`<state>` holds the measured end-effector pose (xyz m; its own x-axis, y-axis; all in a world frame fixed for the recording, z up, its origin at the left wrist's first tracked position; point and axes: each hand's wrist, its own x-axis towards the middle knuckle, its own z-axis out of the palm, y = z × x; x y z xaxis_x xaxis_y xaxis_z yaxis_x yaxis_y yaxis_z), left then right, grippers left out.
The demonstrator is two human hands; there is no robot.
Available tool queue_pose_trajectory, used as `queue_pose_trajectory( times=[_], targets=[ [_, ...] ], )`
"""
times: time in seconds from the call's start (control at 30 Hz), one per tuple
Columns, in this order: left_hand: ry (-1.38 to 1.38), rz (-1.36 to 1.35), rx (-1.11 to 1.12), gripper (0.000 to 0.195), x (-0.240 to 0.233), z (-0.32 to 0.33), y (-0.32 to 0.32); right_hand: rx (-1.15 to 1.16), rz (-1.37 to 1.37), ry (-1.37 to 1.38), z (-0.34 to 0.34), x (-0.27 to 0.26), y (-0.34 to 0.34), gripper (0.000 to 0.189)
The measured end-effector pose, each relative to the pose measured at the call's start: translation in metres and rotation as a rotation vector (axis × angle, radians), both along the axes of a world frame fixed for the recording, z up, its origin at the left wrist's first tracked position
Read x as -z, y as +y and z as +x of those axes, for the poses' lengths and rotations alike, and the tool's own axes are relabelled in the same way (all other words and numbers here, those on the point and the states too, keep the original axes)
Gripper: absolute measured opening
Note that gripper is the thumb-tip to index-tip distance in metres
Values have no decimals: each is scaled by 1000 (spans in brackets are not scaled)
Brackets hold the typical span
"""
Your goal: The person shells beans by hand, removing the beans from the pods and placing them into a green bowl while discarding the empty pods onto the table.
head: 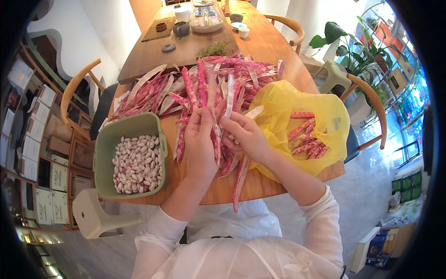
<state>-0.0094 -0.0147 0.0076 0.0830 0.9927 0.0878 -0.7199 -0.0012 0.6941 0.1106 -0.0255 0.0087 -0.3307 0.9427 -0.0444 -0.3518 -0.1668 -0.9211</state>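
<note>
My left hand and my right hand are close together over the table's near part, both closed on an opened bean pod whose pale inside shows. A few shelled beans show within my right hand's fingers. Behind and below my hands lies a heap of red-speckled bean pods, many split. A green plastic basin on the left holds speckled shelled beans. On the right, a yellow plastic bag lies spread around several whole pods.
The wooden table carries a teapot, a lid, cups and a glass-covered tray at its far end. Wooden chairs flank it. A plastic stool stands at the lower left.
</note>
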Motion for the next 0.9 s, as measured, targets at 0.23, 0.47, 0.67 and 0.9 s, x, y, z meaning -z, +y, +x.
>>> queue_pose_trajectory(
  times=[0.23, 0.47, 0.67, 0.9],
  targets=[
    [113, 89, -18, 22, 7, 2, 2, -54, -297, 211, 2, -7, 0, 14],
    [194, 175, -72, 14, 11, 5, -1, -35, 2, -110, -5, 10, -2, 27],
    [228, 112, 6, 17, 0, -2, 2, 74, -64, -28, -2, -4, -6, 23],
    [588, 92, 134, 17, 1, -3, -4, 429, 257, -385, 19, -5, 6, 17]
  ],
)
